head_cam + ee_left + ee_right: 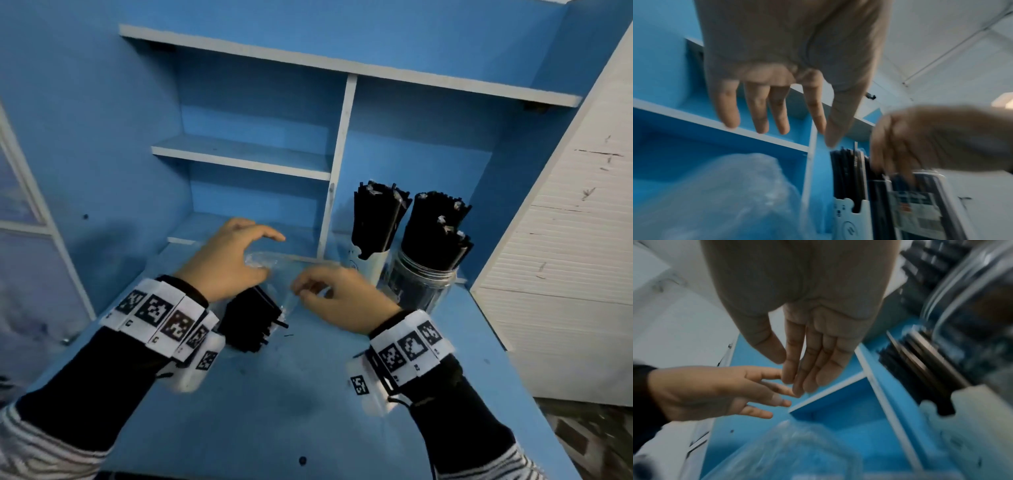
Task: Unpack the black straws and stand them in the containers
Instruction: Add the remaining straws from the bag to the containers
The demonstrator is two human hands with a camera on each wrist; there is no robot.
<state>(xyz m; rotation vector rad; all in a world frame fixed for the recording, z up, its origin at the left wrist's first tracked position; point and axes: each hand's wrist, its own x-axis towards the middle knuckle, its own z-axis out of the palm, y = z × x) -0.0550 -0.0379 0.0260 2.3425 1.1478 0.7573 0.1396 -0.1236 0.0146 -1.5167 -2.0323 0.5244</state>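
Head view: both hands over the blue desk (274,404), in front of the blue shelf unit (342,144). Left hand (226,263) hovers above a crumpled clear plastic wrapper (270,267), fingers spread and fairly straight, gripping nothing; the left wrist view confirms the fingers (760,113) extended with the wrapper (731,194) lying below them. Right hand (337,296) sits just right of the wrapper, fingers relaxed; in the right wrist view its fingers (812,369) are straight and close together with nothing between them, so the grasp reads as released, though blur leaves contact with the wrapper edge uncertain. A bundle of black straws (253,318) lies on the desk partly under the left wrist, still inside the clear wrapping, ends towards the camera. To the right, in the shelf's right bay, a white holder (375,262) stands packed with upright black straws (378,219); just beside it a clear jar (419,284) likewise holds a standing bunch (438,233). Both wrists carry white bands (161,317) printed with black square markers. White panel (565,240) at far right
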